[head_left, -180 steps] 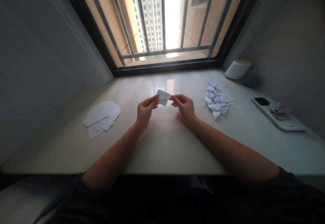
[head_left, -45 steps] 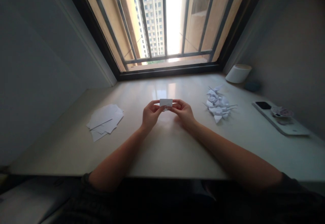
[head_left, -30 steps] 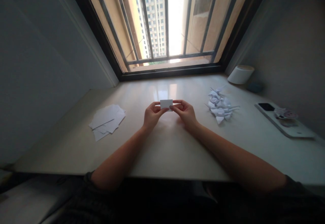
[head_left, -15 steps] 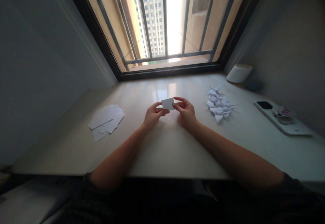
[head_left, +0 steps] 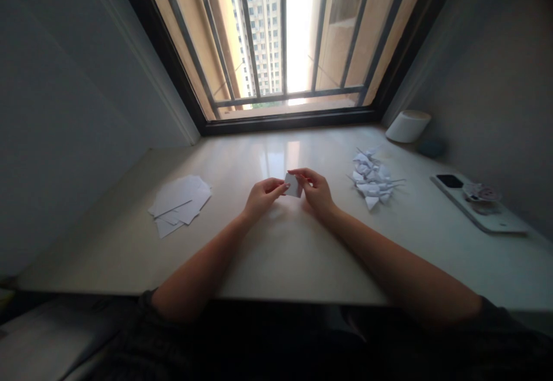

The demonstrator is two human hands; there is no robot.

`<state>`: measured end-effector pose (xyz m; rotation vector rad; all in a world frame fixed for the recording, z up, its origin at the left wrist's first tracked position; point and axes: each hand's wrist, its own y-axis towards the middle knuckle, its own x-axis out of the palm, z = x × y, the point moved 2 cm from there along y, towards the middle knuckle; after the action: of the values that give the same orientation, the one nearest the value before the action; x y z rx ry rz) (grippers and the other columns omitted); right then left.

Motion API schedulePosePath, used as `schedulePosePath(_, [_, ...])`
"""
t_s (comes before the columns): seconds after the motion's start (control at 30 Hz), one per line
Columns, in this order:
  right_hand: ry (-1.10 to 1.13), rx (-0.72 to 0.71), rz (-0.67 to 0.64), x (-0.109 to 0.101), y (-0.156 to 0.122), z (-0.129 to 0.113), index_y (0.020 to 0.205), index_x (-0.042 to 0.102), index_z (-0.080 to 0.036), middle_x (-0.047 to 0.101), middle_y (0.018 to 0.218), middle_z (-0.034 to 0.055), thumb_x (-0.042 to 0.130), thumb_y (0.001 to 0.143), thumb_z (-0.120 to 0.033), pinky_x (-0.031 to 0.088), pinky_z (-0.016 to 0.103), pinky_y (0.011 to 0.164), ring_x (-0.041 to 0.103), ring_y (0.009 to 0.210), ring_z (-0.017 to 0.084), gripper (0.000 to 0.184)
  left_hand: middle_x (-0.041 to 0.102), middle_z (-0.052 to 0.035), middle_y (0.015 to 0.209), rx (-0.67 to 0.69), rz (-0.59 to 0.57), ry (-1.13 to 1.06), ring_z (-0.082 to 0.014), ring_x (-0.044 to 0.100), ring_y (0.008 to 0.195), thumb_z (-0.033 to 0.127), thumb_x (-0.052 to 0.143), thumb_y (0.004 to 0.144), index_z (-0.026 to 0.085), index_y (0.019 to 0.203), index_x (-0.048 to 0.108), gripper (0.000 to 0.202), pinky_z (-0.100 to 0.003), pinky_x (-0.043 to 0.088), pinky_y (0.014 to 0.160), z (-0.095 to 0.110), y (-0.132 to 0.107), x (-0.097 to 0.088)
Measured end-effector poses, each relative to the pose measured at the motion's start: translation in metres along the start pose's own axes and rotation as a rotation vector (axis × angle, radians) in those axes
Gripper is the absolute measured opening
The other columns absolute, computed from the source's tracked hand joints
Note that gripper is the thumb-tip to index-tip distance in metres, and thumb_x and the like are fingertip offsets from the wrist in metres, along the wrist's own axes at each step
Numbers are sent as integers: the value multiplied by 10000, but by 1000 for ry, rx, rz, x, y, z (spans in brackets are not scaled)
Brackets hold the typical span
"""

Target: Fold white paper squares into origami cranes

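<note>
A small folded piece of white paper (head_left: 293,186) is held between my two hands above the middle of the white tabletop (head_left: 302,266). My left hand (head_left: 264,195) pinches its left side, the thumb lying against the face toward me. With thumb and index finger my right hand (head_left: 315,189) grips the upper right part. Off to the left lies a loose pile of flat white paper sheets (head_left: 184,199). On the right sits a heap of folded paper pieces (head_left: 370,175) with pointed ends.
A phone (head_left: 479,205) with a round grip on its back lies at the right. Behind it, by the wall, are a white cylindrical object (head_left: 408,126) and a dark rounded thing (head_left: 432,147). A barred window (head_left: 285,121) borders the table's far side.
The paper between my hands has turned from lying wide to a narrower, tilted position. My left fingers have closed further together, and my right hand has shifted its hold on the paper.
</note>
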<state>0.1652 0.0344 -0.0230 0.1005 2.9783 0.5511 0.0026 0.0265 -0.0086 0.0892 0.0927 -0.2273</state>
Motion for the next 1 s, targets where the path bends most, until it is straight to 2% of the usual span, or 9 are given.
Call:
schedulePosePath(0.13, [-101, -95, -59, 2, -3, -3, 947, 729, -254, 700, 916, 44, 521, 868, -304, 446, 318, 719, 581, 821, 192, 228, 623, -5, 662, -2, 23, 64, -113, 563, 621, 482, 705, 721, 149, 831, 700, 351, -235, 453, 595, 1, 1, -3])
schedulePosePath(0.23, [-146, -153, -107, 5, -6, -6, 995, 715, -265, 684, 913, 44, 530, 872, -319, 456, 316, 739, 577, 839, 190, 229, 616, -1, 668, -21, 22, 55, -107, 543, 618, 488, 696, 723, 154, 796, 699, 342, -227, 440, 579, 2, 0, -4])
schedulePosePath(0.37, [-106, -56, -120, 6, -5, -3, 1158, 623, -242, 619, 748, 6, 562, 859, -397, 450, 298, 663, 550, 681, 156, 341, 634, -15, 682, -33, 52, 39, -108, 538, 627, 474, 693, 729, 148, 763, 700, 328, -224, 416, 572, 3, -1, -6])
schedulePosePath(0.43, [-42, -3, -119, 7, -3, 0, 1178, 591, -223, 581, 680, -18, 587, 838, -442, 444, 291, 638, 537, 636, 146, 404, 640, -19, 694, -35, 95, 14, -112, 544, 635, 475, 696, 723, 148, 779, 702, 332, -225, 414, 573, 2, -1, -7])
schedulePosePath(0.6, [100, 64, -174, 11, -2, 3, 1180, 558, -219, 611, 678, -23, 661, 767, -493, 462, 294, 628, 579, 636, 152, 506, 640, -27, 703, -18, 238, -13, -126, 554, 652, 512, 689, 708, 144, 785, 693, 376, -229, 428, 575, 0, 2, -14])
schedulePosePath(0.7, [147, 71, -197, 12, -2, 2, 1189, 543, -221, 651, 700, -8, 691, 747, -466, 486, 313, 662, 640, 696, 180, 526, 653, -41, 739, -46, 272, -40, -140, 570, 677, 541, 688, 690, 143, 820, 693, 419, -235, 439, 585, -1, 3, -16])
schedulePosePath(0.87, [129, 29, -103, 9, 0, 1, 1096, 591, -216, 641, 686, -12, 683, 760, -406, 492, 340, 718, 646, 699, 179, 397, 651, -40, 715, -95, 257, -54, -145, 590, 688, 555, 691, 680, 147, 764, 680, 417, -233, 439, 600, 0, 2, -16])
schedulePosePath(1.0, [95, 64, -24, 6, 2, 3, 1025, 618, -213, 634, 711, -7, 665, 763, -405, 483, 333, 710, 632, 712, 177, 327, 676, -55, 748, -132, 200, -52, -165, 631, 724, 541, 697, 687, 153, 801, 690, 404, -245, 455, 625, -1, 3, -16])
